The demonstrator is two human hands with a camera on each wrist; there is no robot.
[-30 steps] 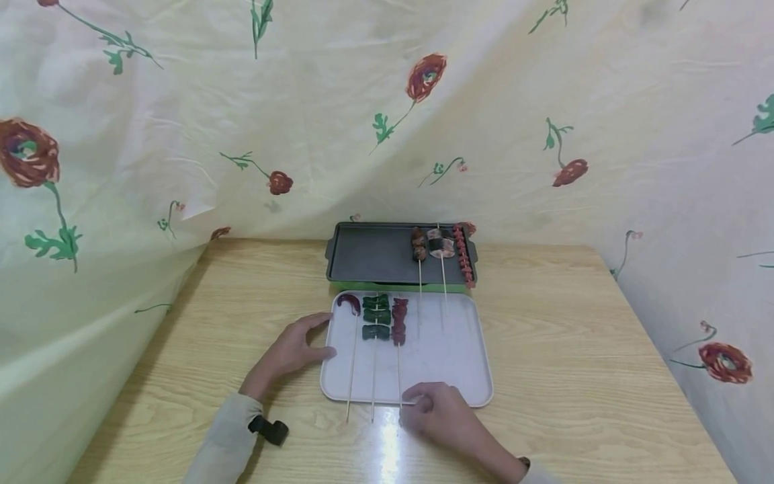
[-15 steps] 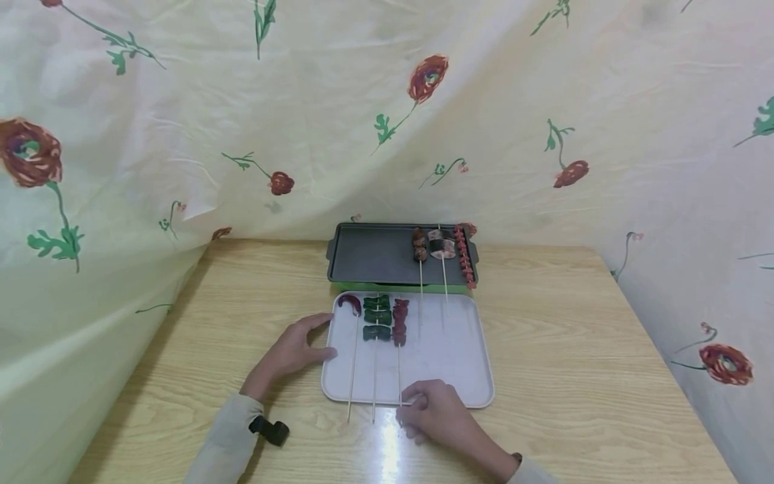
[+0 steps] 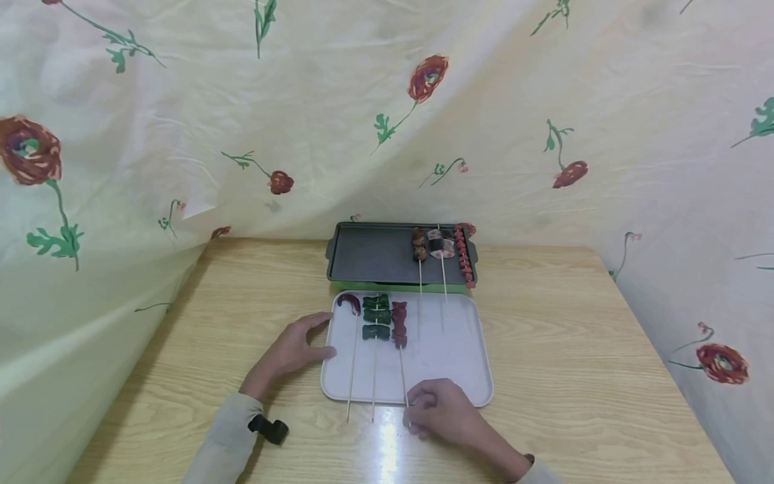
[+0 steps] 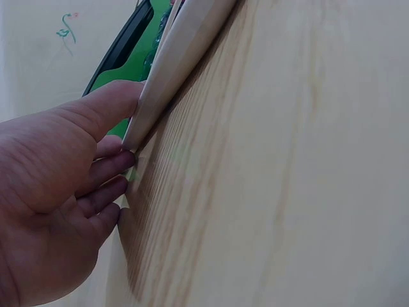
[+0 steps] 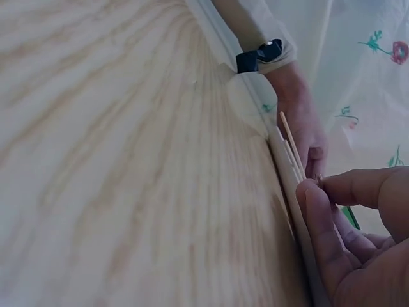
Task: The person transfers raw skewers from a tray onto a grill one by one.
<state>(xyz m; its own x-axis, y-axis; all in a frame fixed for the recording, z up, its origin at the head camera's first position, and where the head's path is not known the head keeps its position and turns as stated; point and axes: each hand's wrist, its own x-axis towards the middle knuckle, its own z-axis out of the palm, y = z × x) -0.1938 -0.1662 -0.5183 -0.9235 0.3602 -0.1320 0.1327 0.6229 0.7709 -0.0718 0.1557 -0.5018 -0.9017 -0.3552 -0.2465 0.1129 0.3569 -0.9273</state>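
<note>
A white tray [image 3: 444, 363] lies on the wooden table. On it are a dark red curved piece on a stick [image 3: 349, 304], a green pepper skewer [image 3: 376, 316] and a red meat skewer [image 3: 399, 323]. My left hand [image 3: 296, 346] holds the tray's left edge, the thumb over the rim and the fingertips close below in the left wrist view. At the tray's front edge my right hand [image 3: 444, 410] pinches the lower end of the meat skewer's stick between thumb and forefinger. That stick slants a little, its meat still over the tray.
Behind the tray stands a dark griddle [image 3: 375, 252] with a green base. At its right side are a brown meat skewer [image 3: 419, 243], a skewer with black-banded pale pieces [image 3: 440, 243] and a small red-piece skewer [image 3: 463, 257]. Flowered cloth [image 3: 338, 121] hangs around the table.
My right hand has shifted slightly right with the stick's lower end, so the meat skewer now slants instead of lying straight. The left hand and tray stay in place.
</note>
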